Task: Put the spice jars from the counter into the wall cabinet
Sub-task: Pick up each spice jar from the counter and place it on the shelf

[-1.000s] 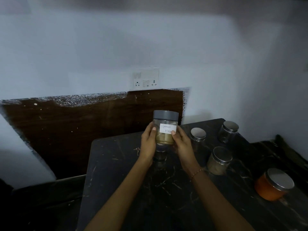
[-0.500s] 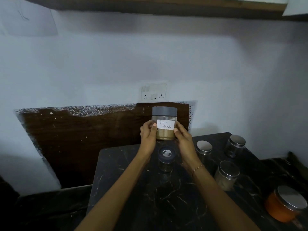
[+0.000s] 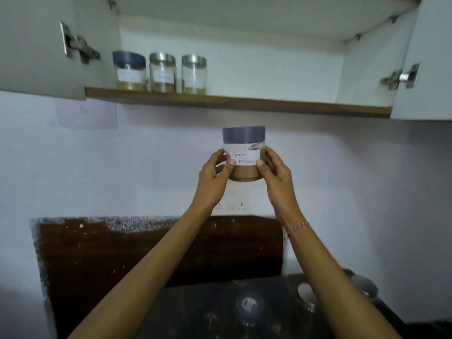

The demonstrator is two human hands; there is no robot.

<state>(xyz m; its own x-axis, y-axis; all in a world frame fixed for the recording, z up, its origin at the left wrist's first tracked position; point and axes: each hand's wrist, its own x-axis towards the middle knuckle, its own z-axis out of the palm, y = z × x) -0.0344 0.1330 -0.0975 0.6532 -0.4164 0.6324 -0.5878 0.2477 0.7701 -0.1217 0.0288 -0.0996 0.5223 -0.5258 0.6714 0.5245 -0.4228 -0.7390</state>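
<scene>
The wall cabinet spans the top of the view with both doors swung open, the left door and right door each showing a metal hinge on the inner face. Its wooden shelf edge serves as the landmark here. On the shelf at its left end stand three jars in a row, close together: a grey-lidded jar, a steel-lidded jar beside it, and a second steel-lidded jar; the shelf to their right is bare white board. Below the shelf edge, against the pale wall, a dark brown backsplash panel sits low, and beneath that lies the black marble counter, where a dark-lidded jar and a steel-lidded one show blurred, the latter partly behind the right forearm. Just below the shelf edge, near its middle, the Garam Masala jar is held upright in the air, grey lid uppermost, brown powder in its lower part. The left hand and right hand grip its sides, fingers curled round the glass and thumbs pressed on the label's lower corners. A thread bracelet circles the right wrist.
</scene>
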